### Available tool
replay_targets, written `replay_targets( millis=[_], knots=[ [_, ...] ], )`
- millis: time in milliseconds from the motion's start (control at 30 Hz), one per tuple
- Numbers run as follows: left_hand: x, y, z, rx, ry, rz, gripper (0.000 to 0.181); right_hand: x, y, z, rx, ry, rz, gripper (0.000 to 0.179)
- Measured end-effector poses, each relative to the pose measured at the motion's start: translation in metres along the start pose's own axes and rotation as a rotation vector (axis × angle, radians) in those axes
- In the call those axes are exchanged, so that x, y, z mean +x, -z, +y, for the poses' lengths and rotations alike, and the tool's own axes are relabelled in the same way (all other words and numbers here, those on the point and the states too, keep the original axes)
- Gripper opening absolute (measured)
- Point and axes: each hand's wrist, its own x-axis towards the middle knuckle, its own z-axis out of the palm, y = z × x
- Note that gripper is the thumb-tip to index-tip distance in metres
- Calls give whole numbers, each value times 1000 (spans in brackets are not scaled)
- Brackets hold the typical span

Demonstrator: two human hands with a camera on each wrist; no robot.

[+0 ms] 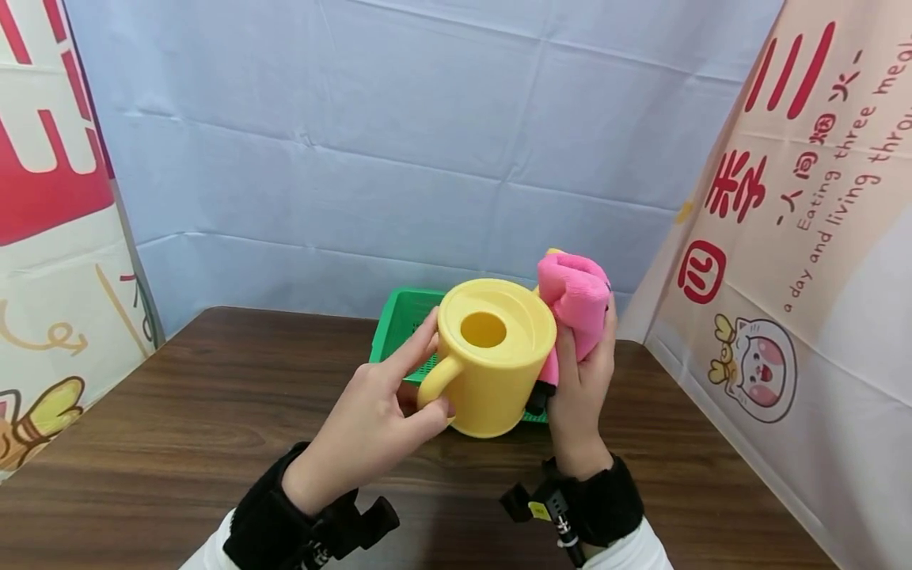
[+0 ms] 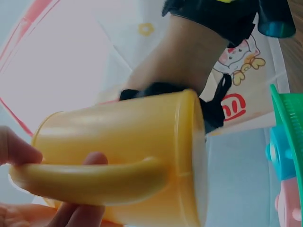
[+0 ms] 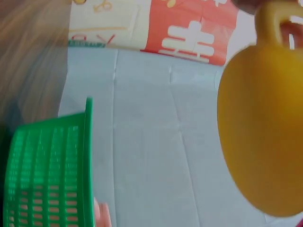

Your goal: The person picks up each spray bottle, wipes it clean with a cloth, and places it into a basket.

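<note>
In the head view my left hand (image 1: 378, 412) holds a yellow watering can (image 1: 495, 388) by its handle (image 1: 440, 378). The can is upright, its top with a round hole facing up, and fingers pass through the handle in the left wrist view. My right hand (image 1: 580, 404) grips a bunched pink fuzzy cloth (image 1: 573, 297) with a black end (image 1: 539, 397), close against the can's right side. A yellow tip (image 1: 552, 251) shows behind the cloth. That black end, with a small loop (image 2: 225, 87), is partly hidden behind the can in the left wrist view.
A green slotted basket (image 1: 388, 328) stands on the dark wooden table (image 1: 249, 396) behind the can. Blue (image 2: 281, 158) and pink (image 2: 289, 203) toy pieces are in it. A pale blue sheet (image 1: 427, 142) hangs behind, with printed cloths (image 1: 784, 317) at the sides.
</note>
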Motion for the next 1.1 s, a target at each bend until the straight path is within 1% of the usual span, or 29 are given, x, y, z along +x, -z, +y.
replay_targets(
  millis=[100, 133, 167, 233, 267, 300, 400, 500, 567, 633, 700, 767, 833, 867, 933, 1000, 1067, 1100],
  knots=[
    [0, 0, 0, -27, 6, -24, 76, 2, 5, 5, -197, 85, 74, 55],
    [0, 0, 0, -40, 6, -29, 75, 2, 6, 5, -243, 109, 94, 57],
    [1, 1, 0, -52, 8, -31, 75, 2, 6, 6, -265, 130, 102, 57],
    [1, 1, 1, -79, 20, -29, 74, 2, 5, 5, -235, 151, 89, 57],
    [1, 2, 1, -86, 31, -19, 74, 1, 5, 5, -202, 150, 66, 55],
    [1, 3, 1, -92, 47, -8, 73, 1, 4, 4, -147, 143, 32, 52],
    [1, 4, 1, -133, 113, 37, 70, -2, 1, 1, -56, 93, -60, 42],
    [2, 5, 0, -163, 160, 85, 70, -6, -2, -3, -28, 38, -129, 38],
    [3, 5, -1, -185, 173, 104, 70, -8, -4, -5, -19, 19, -155, 37],
    [3, 5, -1, -180, 160, 114, 71, -6, -7, -6, 29, 24, -190, 37],
    [2, 6, -1, -164, 142, 118, 70, -4, -8, -6, 53, 35, -200, 39],
    [2, 8, -1, -134, 122, 110, 69, -4, -7, -3, 30, 50, -169, 44],
    [1, 8, -1, -106, 104, 84, 68, -3, -5, 1, -30, 76, -111, 48],
    [1, 8, -1, -94, 98, 68, 68, -4, -3, 3, -87, 89, -65, 50],
    [1, 7, -2, -85, 89, 30, 68, -4, 0, 6, -200, 141, 22, 50],
    [2, 5, -2, -87, 79, 2, 68, -3, 1, 8, -275, 195, 88, 49],
    [2, 5, -2, -90, 66, -4, 68, -3, 1, 8, -297, 222, 119, 49],
    [2, 5, -1, -87, 60, 1, 67, -4, 0, 7, -284, 221, 114, 50]
  ],
)
